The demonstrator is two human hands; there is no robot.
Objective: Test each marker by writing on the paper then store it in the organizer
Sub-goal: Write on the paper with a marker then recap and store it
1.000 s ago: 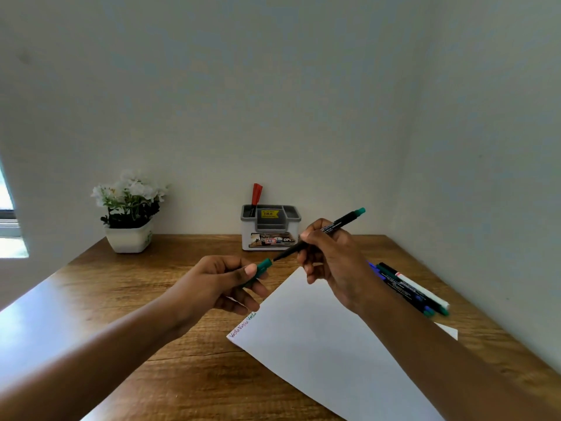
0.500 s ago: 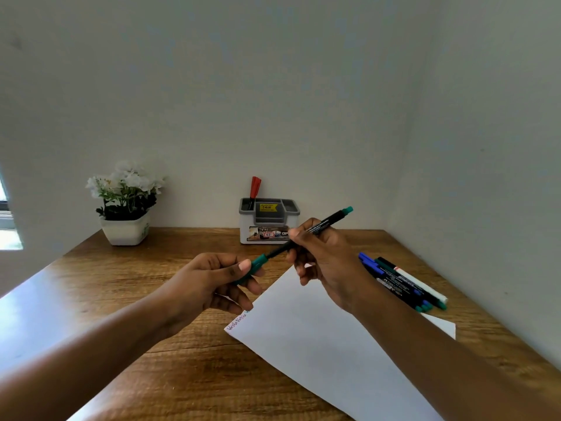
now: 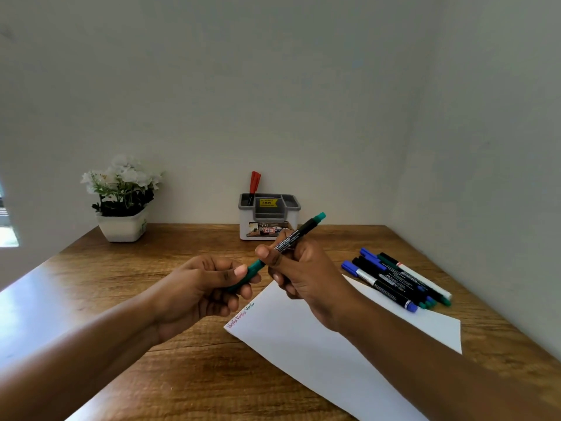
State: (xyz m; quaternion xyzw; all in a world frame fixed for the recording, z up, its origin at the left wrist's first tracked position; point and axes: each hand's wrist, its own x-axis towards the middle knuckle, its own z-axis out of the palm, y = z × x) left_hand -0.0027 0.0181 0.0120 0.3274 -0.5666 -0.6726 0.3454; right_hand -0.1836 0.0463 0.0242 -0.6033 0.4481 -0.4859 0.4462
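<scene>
Both hands have closed in on each other since a second ago: the bare tip that showed between them is gone, and the cap [image 3: 254, 268] now sits up against the right thumb. The left hand [image 3: 206, 287] pinches that green cap between thumb and fingers; the right hand [image 3: 306, 268] is curled round the barrel of the marker [image 3: 299, 235]. They hold it in the air above the table [image 3: 121, 268], over the far corner of the paper [image 3: 303, 344], where a few coloured words are already written.

The marker's long axis runs from the cap at lower left up to its green tail at upper right, and that tail points toward the organizer [image 3: 244, 221], which stands against the wall straight ahead, beyond both hands. The right hand is the nearer one to it. Once the cap is seated, I judge that the marker must be swung upright to drop in beside the red markers [image 3: 254, 180] standing in the left compartment. Other markers [image 3: 394, 278] lie well to the right.
</scene>
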